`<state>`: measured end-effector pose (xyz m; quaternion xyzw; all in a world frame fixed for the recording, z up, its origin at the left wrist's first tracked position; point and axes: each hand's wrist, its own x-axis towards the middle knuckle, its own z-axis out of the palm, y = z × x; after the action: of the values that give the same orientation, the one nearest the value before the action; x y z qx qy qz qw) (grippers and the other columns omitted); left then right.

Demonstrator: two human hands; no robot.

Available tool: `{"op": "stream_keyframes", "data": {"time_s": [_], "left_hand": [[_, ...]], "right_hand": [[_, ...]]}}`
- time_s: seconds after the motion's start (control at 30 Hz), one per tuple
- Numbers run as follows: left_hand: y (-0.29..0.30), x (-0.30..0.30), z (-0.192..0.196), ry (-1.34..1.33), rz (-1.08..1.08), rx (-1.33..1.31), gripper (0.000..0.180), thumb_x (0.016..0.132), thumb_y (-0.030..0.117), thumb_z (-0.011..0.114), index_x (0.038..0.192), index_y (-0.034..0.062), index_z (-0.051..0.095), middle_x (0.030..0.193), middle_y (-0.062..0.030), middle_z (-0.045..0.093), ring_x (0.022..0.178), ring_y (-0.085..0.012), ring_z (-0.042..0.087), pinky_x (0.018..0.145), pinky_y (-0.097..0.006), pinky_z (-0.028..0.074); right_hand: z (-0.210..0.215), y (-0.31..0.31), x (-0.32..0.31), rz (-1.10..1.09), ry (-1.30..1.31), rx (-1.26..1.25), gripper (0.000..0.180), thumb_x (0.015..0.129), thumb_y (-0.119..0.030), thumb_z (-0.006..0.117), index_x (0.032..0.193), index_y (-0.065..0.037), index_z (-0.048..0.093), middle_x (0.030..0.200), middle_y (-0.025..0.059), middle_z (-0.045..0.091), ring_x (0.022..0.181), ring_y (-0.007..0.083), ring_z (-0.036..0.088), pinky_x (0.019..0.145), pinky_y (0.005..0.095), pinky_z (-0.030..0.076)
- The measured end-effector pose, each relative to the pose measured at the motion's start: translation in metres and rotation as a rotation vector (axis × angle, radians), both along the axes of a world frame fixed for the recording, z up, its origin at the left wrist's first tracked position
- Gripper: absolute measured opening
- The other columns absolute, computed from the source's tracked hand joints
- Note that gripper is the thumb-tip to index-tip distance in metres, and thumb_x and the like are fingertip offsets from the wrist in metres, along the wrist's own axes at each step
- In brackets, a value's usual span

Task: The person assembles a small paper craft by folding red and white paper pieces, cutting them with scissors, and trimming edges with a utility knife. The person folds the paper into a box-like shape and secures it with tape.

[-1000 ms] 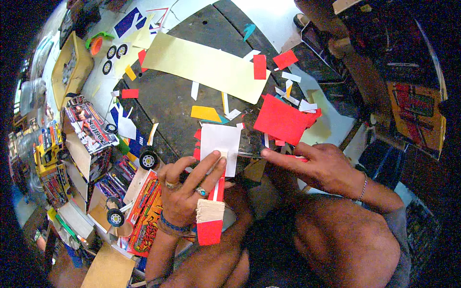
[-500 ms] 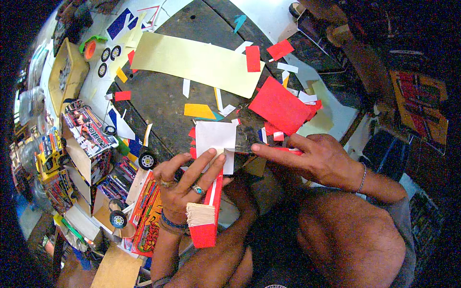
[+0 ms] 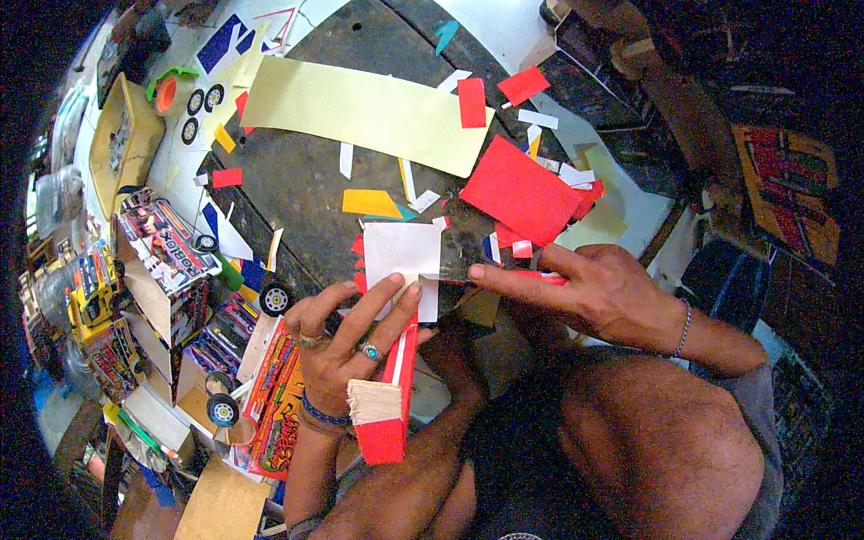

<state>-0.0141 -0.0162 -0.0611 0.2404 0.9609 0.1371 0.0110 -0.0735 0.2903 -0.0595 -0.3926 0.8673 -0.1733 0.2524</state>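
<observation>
My left hand (image 3: 351, 328) has its fingertips pressed on a white paper piece (image 3: 402, 252), with the thumb partly hidden below it. From under that hand a long red piece with a white stripe (image 3: 402, 360) runs down toward my lap. At its lower end is a block, pale and rough above and red below (image 3: 378, 418). My right hand (image 3: 594, 292) grips a knife with a red handle (image 3: 551, 277), its forefinger stretched along the top. The thin blade (image 3: 443, 277) reaches the right edge of the white paper.
On the dark board (image 3: 297, 180) lie a long pale-yellow sheet (image 3: 369, 112), a red sheet (image 3: 522, 189), a yellow scrap (image 3: 371, 202) and several small offcuts. Toy trucks (image 3: 166, 243), loose wheels (image 3: 275, 300) and a yellow tub (image 3: 121, 148) crowd the left side.
The view has shifted slightly, so the board and scraps sit a little higher and further left. Both hands keep nearly the same pose, with the blade still at the paper's edge.
</observation>
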Motion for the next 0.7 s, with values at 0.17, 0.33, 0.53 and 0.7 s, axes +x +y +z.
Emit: {"op": "stream_keyframes", "data": {"time_s": [0.17,0.33,0.53,0.7], "left_hand": [[0.000,-0.001,-0.001,0.017,-0.010,-0.008,0.049,0.078,0.043,0.080,0.125,0.0295,0.072,0.132,0.0132,0.065,0.112,-0.0171,0.053,0.093,-0.036,0.038],[-0.002,-0.003,-0.002,0.017,-0.037,-0.011,0.048,0.079,0.044,0.079,0.124,0.0287,0.072,0.132,0.0136,0.066,0.112,-0.0165,0.053,0.092,-0.036,0.038],[-0.002,-0.002,0.000,0.036,-0.058,-0.085,0.051,0.078,0.047,0.079,0.125,0.0290,0.071,0.132,0.0141,0.065,0.111,-0.0160,0.053,0.093,-0.037,0.036],[-0.001,-0.002,-0.003,0.076,-0.062,-0.066,0.051,0.079,0.047,0.077,0.127,0.0296,0.070,0.133,0.0144,0.065,0.113,-0.0162,0.053,0.093,-0.037,0.036]], "right_hand": [[0.005,-0.003,-0.002,-0.020,-0.011,-0.009,0.079,0.083,-0.017,0.067,0.153,-0.042,0.040,0.103,0.0080,0.063,0.057,0.0240,0.063,0.051,0.0376,0.052],[0.018,-0.007,-0.001,-0.002,-0.019,0.081,0.080,0.085,-0.019,0.064,0.156,-0.043,0.035,0.099,0.0093,0.062,0.056,0.0248,0.063,0.050,0.0384,0.051],[0.034,-0.007,-0.002,0.047,0.023,0.190,0.078,0.088,-0.021,0.060,0.157,-0.044,0.032,0.084,0.0071,0.054,0.051,0.0255,0.057,0.046,0.0388,0.048],[0.041,-0.003,-0.001,0.018,-0.012,0.197,0.079,0.088,-0.016,0.058,0.157,-0.043,0.031,0.080,0.0072,0.052,0.052,0.0259,0.058,0.047,0.0395,0.048]]}}
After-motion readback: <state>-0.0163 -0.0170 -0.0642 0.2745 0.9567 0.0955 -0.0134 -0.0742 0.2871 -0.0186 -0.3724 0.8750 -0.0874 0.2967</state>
